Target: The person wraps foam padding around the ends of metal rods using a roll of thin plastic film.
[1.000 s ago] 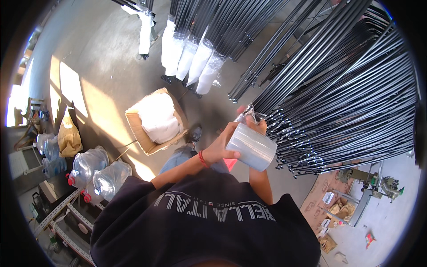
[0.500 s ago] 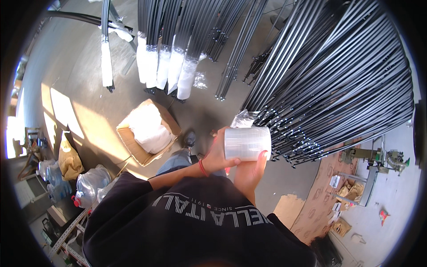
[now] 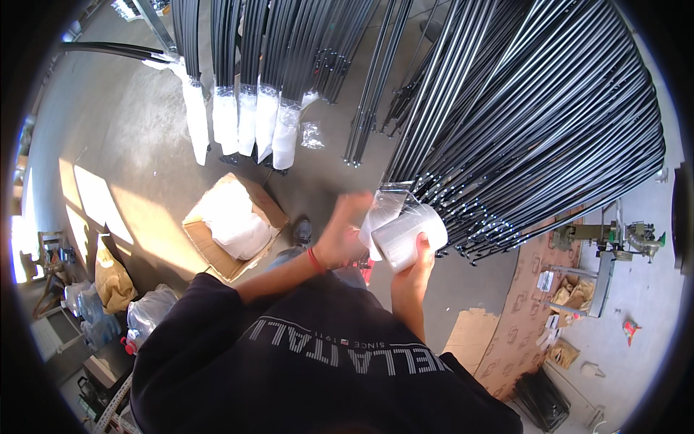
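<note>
A roll of clear stretch film (image 3: 402, 241) is tilted in my right hand (image 3: 412, 276), whose thumb lies across its side. A white wrap (image 3: 382, 215) shows just left of the roll, beside crinkled clear film (image 3: 394, 189) at the near ends of some black rods (image 3: 426, 170). My left hand (image 3: 343, 233), with a red band at the wrist, is raised close to the white wrap. Motion smears its fingers, so I cannot make out whether they touch the wrap.
More black rods (image 3: 549, 145) fan out at the right. Bundles with white-wrapped ends (image 3: 247, 121) stand at the far left. A cardboard box (image 3: 194, 230) with white material lies on the floor near my foot (image 3: 302, 231). Plastic bottles (image 3: 148, 309) and a paper bag (image 3: 113, 267) stand at left.
My left hand has come off the film roll and moved slightly left. The roll has tilted in my right hand, and the white wrap beside it now shows.
</note>
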Tool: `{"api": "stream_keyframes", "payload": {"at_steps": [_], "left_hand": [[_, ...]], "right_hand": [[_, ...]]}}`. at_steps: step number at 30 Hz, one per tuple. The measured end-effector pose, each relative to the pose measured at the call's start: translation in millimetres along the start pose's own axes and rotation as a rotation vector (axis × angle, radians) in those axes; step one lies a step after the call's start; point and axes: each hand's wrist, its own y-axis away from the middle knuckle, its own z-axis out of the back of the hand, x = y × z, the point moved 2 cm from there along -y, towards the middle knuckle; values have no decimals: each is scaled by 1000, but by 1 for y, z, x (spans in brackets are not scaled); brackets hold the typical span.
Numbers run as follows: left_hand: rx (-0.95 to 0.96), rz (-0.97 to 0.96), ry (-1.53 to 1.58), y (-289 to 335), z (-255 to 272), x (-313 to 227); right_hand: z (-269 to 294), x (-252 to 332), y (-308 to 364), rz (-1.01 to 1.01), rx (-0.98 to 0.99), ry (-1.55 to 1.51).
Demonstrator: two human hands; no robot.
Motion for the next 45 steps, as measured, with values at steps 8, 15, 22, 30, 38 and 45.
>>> {"api": "stream_keyframes", "payload": {"at_steps": [8, 15, 22, 30, 38, 45], "left_hand": [[138, 503, 462, -59, -11, 29], [79, 388, 380, -47, 1, 30], [73, 412, 516, -39, 15, 14], [175, 93, -232, -49, 75, 26], [302, -134, -1095, -73, 98, -39], [-203, 216, -46, -17, 143, 8]], "right_hand": [[50, -18, -29, 37, 7, 2], [73, -51, -111, -1, 124, 97], [3, -133, -162, -445, 405, 143], [-89, -162, -133, -472, 628, 21], [-109, -155, -124, -489, 683, 22], [-128, -149, -123, -526, 751, 58]]}}
